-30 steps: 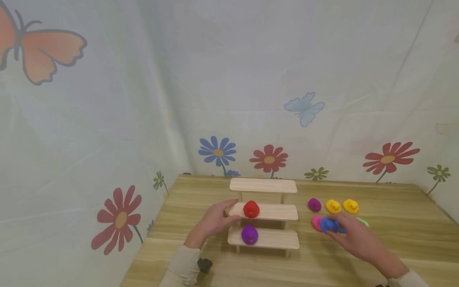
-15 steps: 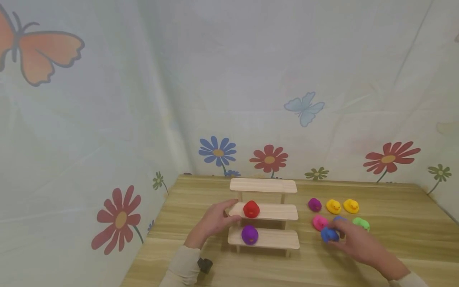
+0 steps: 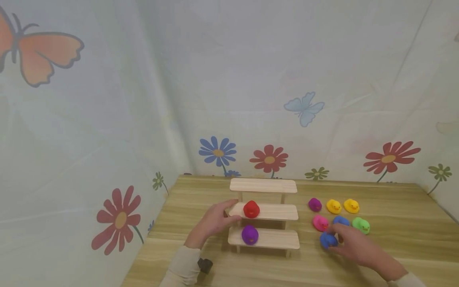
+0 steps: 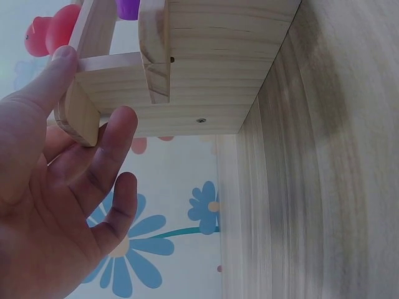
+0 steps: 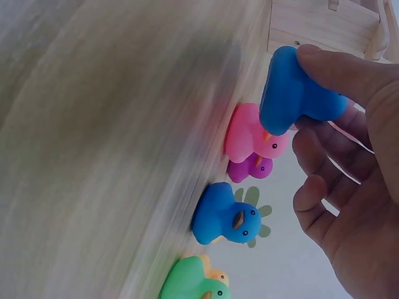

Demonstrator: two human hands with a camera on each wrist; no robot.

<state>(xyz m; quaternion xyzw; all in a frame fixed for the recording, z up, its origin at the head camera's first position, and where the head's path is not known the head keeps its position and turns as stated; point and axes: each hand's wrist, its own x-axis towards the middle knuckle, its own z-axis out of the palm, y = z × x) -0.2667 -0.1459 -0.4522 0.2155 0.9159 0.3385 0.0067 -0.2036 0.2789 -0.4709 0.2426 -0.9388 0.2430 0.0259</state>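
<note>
A pale, creased sheet (image 3: pixel 229 67) hangs behind and to the left of a wood-grained, yellowish-brown tabletop (image 3: pixel 401 215). The sheet's left part bears a large printed orange butterfly (image 3: pixel 53 48), cut off by the view's edge, and lower down a long-petalled red flower (image 3: pixel 120 219). Across the back, a light-blue printed butterfly (image 3: pixel 305 108) sits above a many-petalled blue flower (image 3: pixel 218 152), a rounded red bloom (image 3: pixel 269 159) and a small green blossom (image 3: pixel 316 173).

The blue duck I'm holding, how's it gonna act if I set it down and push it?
The blue duck probably slides rather than rolls, given its broad body. It's likely light, since the right grip pinches it between thumb and fingers. Its smooth surface may feel slippery.
</note>
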